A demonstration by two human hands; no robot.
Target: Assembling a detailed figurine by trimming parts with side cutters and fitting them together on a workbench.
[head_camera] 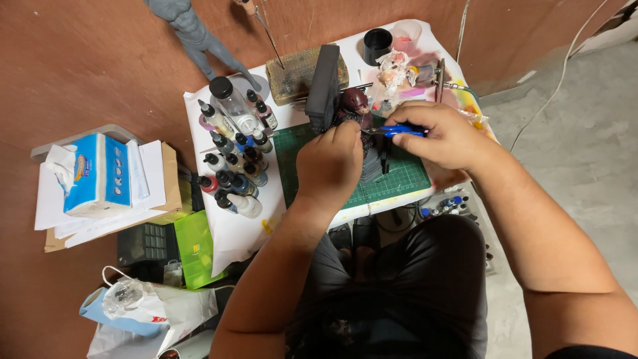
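Together, both hands [392, 149] over figurine [355, 106]

The cutting mat [399, 178] lies on the small table [232, 233], at its centre. On the mat stands the figure [355, 106] — the left hand [330, 163] in front of it, the right hand [446, 136] to its right with the pliers [397, 131] between them. Left of the mat: a cluster of dropper bottles [234, 163]. Behind the figure: a block [292, 74] and a cup [377, 45]. Further left, off the table — a tissue box [96, 174] on papers.
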